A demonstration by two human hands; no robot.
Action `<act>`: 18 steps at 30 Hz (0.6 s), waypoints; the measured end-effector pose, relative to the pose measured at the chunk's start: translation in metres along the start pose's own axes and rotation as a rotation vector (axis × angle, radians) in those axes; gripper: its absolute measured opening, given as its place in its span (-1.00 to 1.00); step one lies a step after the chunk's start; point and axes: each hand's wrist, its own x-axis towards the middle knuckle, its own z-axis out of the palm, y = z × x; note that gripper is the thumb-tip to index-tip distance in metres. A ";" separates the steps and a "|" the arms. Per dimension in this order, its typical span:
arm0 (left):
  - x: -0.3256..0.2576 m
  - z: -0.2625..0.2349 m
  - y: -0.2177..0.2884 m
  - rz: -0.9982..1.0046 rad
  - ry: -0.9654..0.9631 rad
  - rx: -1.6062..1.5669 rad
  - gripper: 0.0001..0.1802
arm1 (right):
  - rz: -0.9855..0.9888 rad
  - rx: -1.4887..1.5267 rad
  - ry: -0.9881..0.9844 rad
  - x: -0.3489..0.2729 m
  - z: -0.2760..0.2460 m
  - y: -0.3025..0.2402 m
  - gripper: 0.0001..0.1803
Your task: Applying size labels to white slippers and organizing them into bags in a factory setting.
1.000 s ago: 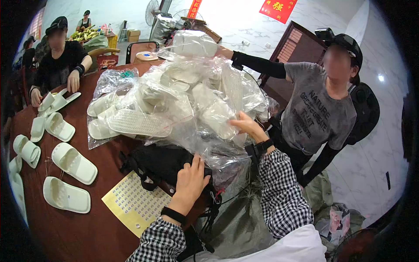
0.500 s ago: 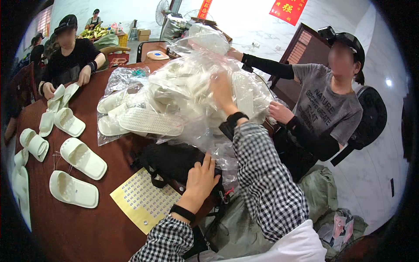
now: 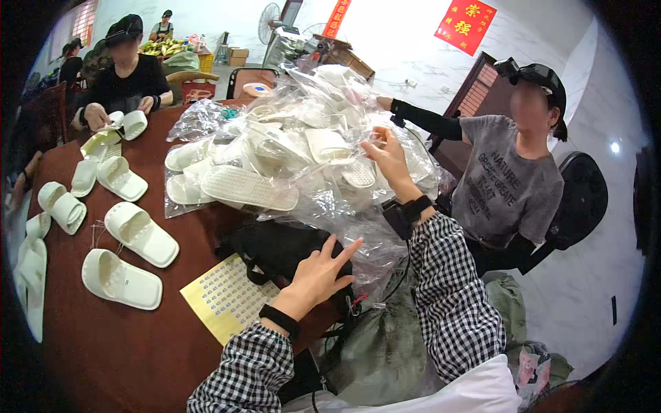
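A heap of white slippers in clear plastic bags [image 3: 251,188] covers the middle of the table. At the heap's right side my right hand [image 3: 392,162] is raised beside the plastic, its fingers loosely bent and apart, with nothing plainly held. My left hand [image 3: 315,279] spreads its fingers over a black bag [image 3: 282,244] at the near edge. Under that bag's left side lies a yellow sheet of small round stickers [image 3: 224,296]. Unbagged white slippers [image 3: 124,279] stand in pairs to the left, two of them joined by a thin loop.
Across the table at far left, a person [image 3: 127,82] handles slippers. Another person [image 3: 513,165] stands at right, one arm reaching behind the heap. Below my right arm are greenish sacks [image 3: 385,351] and a black chair [image 3: 582,193] stands behind that person.
My right hand has lifted off the plastic and moved right. My left hand's fingers have spread wider. The raised plastic at the back has sunk onto the heap, and the person at right leans back.
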 end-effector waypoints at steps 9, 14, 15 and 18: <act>-0.078 -0.072 -0.026 0.108 0.055 -0.092 -0.44 | 0.135 -0.755 -0.455 -0.007 0.007 0.070 0.34; -0.121 -0.089 -0.045 0.001 0.033 -0.076 -0.56 | 0.135 -0.844 -0.122 0.037 -0.021 0.057 -0.51; -0.125 -0.087 -0.044 -0.013 0.016 -0.081 -0.59 | 0.130 -0.707 0.036 0.055 -0.033 0.042 -0.49; -0.129 -0.075 -0.035 0.048 0.050 -0.179 -0.59 | -0.302 -0.493 0.507 0.115 -0.023 -0.016 -0.68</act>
